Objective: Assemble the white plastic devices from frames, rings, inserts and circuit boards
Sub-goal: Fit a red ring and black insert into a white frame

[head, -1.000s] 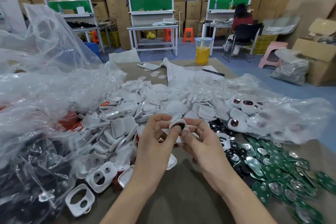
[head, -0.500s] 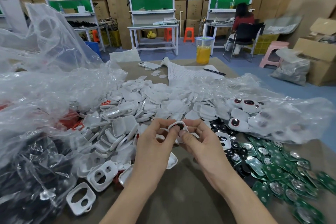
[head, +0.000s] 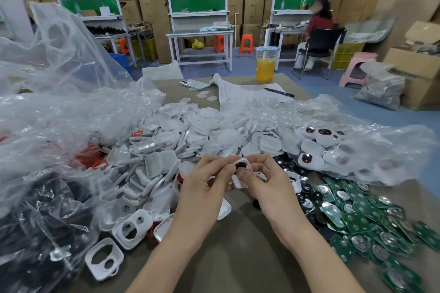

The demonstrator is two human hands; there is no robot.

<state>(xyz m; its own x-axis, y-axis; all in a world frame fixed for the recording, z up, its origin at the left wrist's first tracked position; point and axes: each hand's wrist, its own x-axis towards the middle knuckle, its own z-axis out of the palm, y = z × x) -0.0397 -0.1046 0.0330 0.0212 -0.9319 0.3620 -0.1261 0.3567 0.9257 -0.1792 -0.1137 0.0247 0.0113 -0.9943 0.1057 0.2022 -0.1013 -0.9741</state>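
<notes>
Our fingers (head: pixel 215 162) are curled in tight: the left hand (head: pixel 207 183) and the right hand (head: pixel 271 188) both pinch one white frame (head: pixel 238 183) between them, thumbs meeting on its face, held off the table (head: pixel 238 257) at the near edge of the pile of white covers (head: pixel 214 135). The frame stands nearly upright, its long axis running up and down and leaning slightly right at the top, its face toward us, with a dark round insert (head: pixel 241 165) sitting in its upper opening. Loose white frames (head: pixel 132 228) lie to our left and green circuit boards (head: pixel 357 219) to our right.
</notes>
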